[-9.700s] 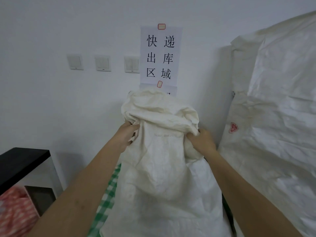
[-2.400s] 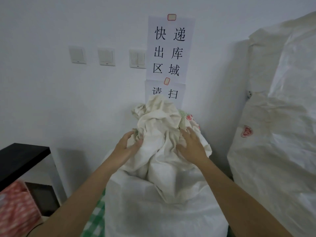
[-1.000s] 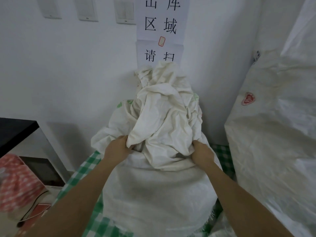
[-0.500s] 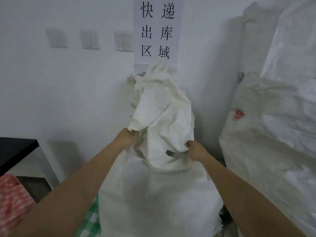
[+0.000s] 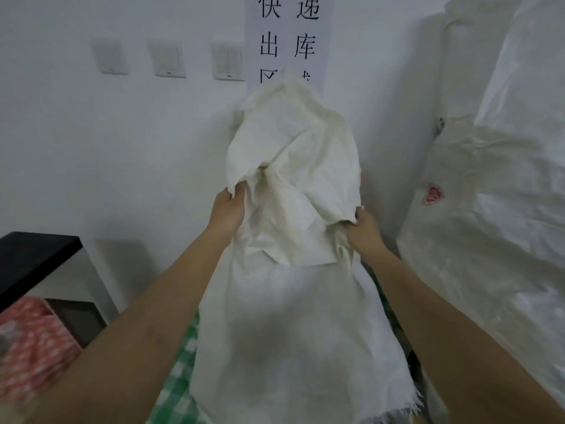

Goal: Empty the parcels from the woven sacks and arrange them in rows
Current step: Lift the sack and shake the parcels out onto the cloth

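The light was dim, soft and cool, with no glare. Broad, blurred shadows lay on the white wall (image 5: 122, 179) right of the raised woven sack (image 5: 293, 179) and beside the black desk (image 5: 33, 255). The wide lens bowed the edges, and the red patterned bundle (image 5: 33, 347) at lower left was smeared.

**Layout: sack at centre, against wall**

Sack (image 5: 290, 301) stands centre, in front of the wall sign (image 5: 287, 41). Left hand (image 5: 227, 209) on its left side, right hand (image 5: 363, 229) on its right. Switches (image 5: 166, 59) left of sign. Big sacks (image 5: 489, 209) to the right. Counter (image 5: 33, 255) at left, low.
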`<state>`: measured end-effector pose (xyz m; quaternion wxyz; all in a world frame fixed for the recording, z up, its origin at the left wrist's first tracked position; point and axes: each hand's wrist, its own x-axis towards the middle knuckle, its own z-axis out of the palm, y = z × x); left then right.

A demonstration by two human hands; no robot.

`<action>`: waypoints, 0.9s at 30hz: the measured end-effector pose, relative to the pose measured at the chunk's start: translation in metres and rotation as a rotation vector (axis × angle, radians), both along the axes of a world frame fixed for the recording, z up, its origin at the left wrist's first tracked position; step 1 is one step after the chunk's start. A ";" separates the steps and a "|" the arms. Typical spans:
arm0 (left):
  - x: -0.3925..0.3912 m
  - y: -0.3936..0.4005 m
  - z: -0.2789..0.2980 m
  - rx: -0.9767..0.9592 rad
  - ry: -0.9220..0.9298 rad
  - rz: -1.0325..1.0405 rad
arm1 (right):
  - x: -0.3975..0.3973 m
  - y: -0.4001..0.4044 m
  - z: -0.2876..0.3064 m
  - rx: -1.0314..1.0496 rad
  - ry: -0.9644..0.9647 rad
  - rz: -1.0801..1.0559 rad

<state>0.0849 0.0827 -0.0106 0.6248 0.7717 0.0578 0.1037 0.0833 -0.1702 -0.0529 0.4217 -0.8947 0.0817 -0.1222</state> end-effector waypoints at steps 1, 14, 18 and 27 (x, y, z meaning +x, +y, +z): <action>0.000 -0.001 -0.007 0.095 0.079 -0.049 | -0.001 -0.002 -0.007 -0.076 0.108 0.062; 0.000 -0.006 0.025 -0.081 -0.044 -0.005 | 0.012 -0.013 0.028 -0.048 0.006 0.060; -0.002 -0.006 0.011 0.014 0.030 -0.084 | 0.002 -0.011 0.023 -0.134 0.139 0.064; -0.006 -0.004 0.014 0.067 0.033 -0.126 | -0.009 -0.018 0.006 -0.117 0.167 0.014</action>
